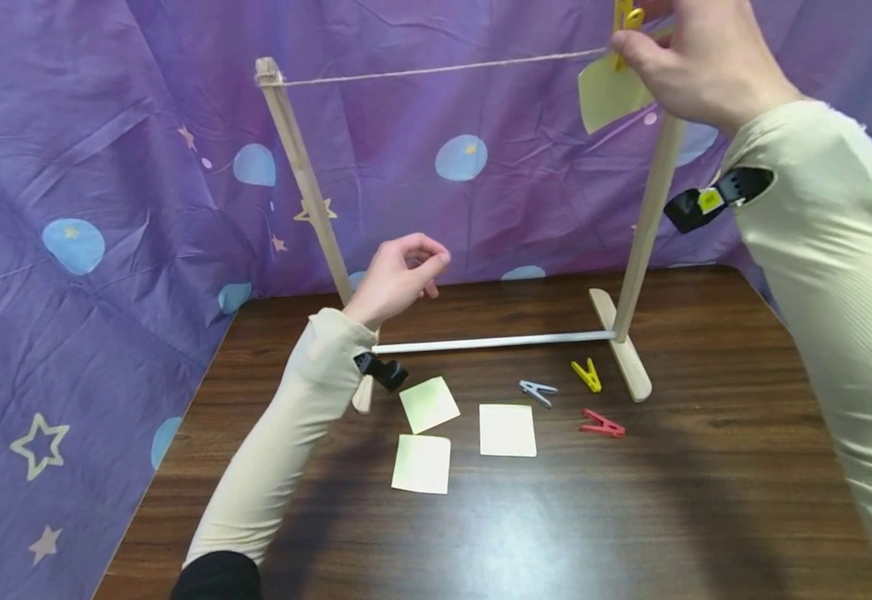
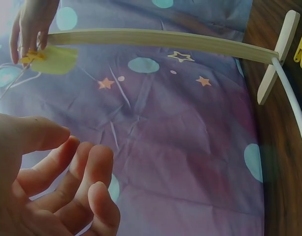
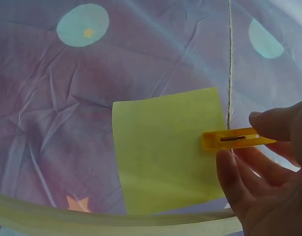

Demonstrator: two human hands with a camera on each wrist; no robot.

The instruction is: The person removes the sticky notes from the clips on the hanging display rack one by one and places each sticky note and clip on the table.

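Observation:
At the upper right of the head view, my right hand [image 1: 714,71] pinches a yellow clothespin [image 3: 232,139] between thumb and fingers. The clothespin's tip lies over the edge of a yellow-green sticky note [image 3: 166,157], right at the string [image 1: 443,70]. That string runs across the top of a wooden stand [image 1: 297,150], and the note hangs below it near the right post [image 1: 654,217]. My left hand [image 1: 398,279] hovers in front of the left post, fingers loosely bent and nothing in them. The left wrist view shows its thumb close to the index fingertip.
Three pale sticky notes [image 1: 507,431] lie on the brown wooden table [image 1: 556,533]. To their right are a blue-grey clothespin [image 1: 537,392], a yellow one and a red clothespin [image 1: 603,423]. A white bar [image 1: 492,342] joins the posts low down. Purple patterned cloth [image 1: 143,167] hangs behind.

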